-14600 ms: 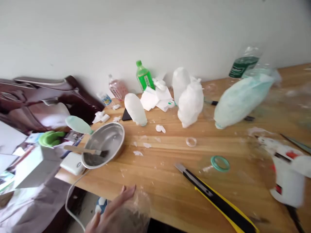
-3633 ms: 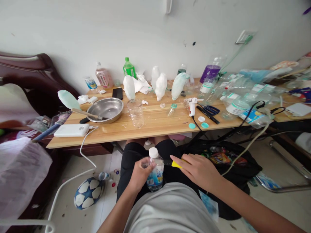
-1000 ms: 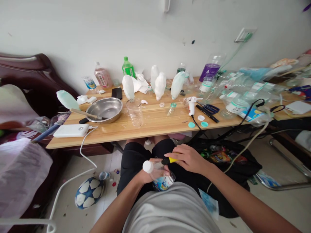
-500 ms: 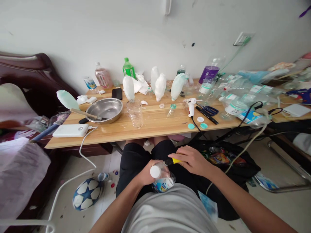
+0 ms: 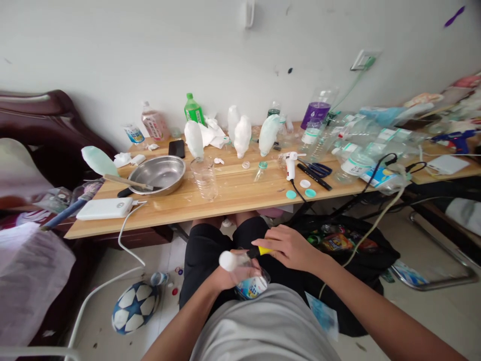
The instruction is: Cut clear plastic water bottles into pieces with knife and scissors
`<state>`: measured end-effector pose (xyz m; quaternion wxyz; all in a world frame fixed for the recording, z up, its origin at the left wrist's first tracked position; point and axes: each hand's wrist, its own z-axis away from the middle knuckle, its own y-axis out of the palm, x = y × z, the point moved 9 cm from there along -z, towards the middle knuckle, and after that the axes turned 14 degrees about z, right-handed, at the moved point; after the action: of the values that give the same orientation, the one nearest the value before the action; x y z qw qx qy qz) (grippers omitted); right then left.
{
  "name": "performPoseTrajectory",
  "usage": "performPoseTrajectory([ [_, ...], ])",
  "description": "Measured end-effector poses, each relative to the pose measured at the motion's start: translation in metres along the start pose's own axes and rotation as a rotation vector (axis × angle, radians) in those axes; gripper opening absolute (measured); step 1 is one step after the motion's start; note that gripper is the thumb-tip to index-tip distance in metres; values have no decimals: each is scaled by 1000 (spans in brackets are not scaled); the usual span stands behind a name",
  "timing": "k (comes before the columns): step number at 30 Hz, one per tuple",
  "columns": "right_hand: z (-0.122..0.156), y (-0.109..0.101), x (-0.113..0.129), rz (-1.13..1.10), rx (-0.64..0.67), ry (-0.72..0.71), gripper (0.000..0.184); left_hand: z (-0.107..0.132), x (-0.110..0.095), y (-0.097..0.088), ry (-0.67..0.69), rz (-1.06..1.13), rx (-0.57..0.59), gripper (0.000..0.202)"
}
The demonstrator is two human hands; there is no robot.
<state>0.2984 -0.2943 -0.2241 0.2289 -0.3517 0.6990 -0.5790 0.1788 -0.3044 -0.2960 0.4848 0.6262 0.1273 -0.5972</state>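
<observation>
I sit back from the wooden table (image 5: 233, 198) with both hands over my lap. My left hand (image 5: 230, 277) is closed round a small clear plastic bottle (image 5: 251, 287) with a white cap (image 5: 226, 260) and a blue label, tilted to the left. My right hand (image 5: 289, 246) is closed on a yellow and black utility knife (image 5: 263, 250), whose front end meets the bottle just behind the cap. The blade itself is hidden between hand and bottle.
On the table stand a steel bowl (image 5: 158, 173), a cut clear bottle (image 5: 205, 178), paper-wrapped bottles (image 5: 242, 135), a white glue gun (image 5: 290, 164), scissors (image 5: 317, 169) and several empty bottles at the right. A football (image 5: 135, 306) lies on the floor; a black bag (image 5: 349, 250) sits at my right.
Since 3.6 s ago I have tipped the bottle from upright onto its side, cap to the left. My right hand has moved the knife in against it. In the last second little changes.
</observation>
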Motion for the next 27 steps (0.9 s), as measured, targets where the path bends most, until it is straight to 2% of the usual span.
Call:
performPoseTrajectory([
  [7,-1,2,-1,-40,9,38,39,-1,9,-1,-53,49,-19,36],
  [27,0,4,-2,-94,23,74,40,-2,4,-1,-52,45,-18,35],
])
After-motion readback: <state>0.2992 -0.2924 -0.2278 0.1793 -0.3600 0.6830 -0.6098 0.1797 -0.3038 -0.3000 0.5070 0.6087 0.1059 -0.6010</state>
